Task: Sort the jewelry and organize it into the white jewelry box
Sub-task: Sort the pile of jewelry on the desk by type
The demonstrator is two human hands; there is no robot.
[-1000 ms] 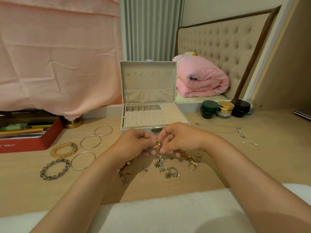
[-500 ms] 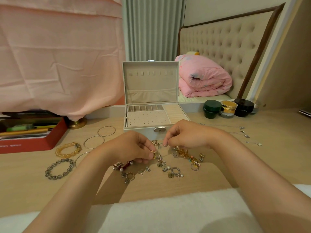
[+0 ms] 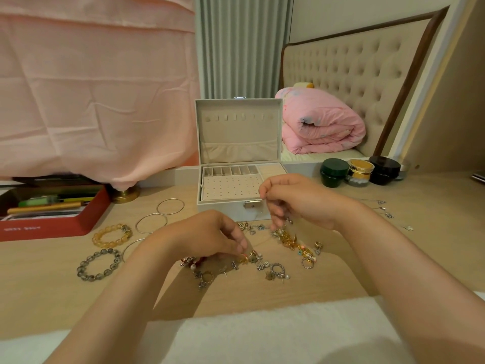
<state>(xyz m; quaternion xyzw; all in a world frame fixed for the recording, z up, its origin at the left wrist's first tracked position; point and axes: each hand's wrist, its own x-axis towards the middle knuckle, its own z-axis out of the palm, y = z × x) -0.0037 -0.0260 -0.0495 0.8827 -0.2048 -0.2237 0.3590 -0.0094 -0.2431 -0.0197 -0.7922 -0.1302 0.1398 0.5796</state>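
Open on the desk (image 3: 47, 290), lid upright: white jewelry box (image 3: 237, 143), stud tray (image 3: 231, 186) facing up at the front.

Just before the box's front right corner, raised off the desk: right hand (image 3: 299, 203). Fingers curled in, thumb and forefinger pressed together on a small piece (image 3: 263, 198), too small to name.

Lower and nearer the body: left hand (image 3: 210, 237), fingertips pinching a small gold ring (image 3: 242, 260) down in the jewelry pile (image 3: 287, 239). Pile spread on the desk between both hands and the box front. Well off to the left, apart from the box: bracelets (image 3: 110, 243).

Judged much the nearer to the box: right hand, fingertips pointing left toward the clasp (image 3: 252, 204), stud tray just beyond and slightly left. Only a short reach up and back, nothing in the way. For the left hand, a longer path: forward and to the right, close by the right wrist.

Likely order, then: right first, left to follow. Some risk of dropping so small a piece at the box lip.
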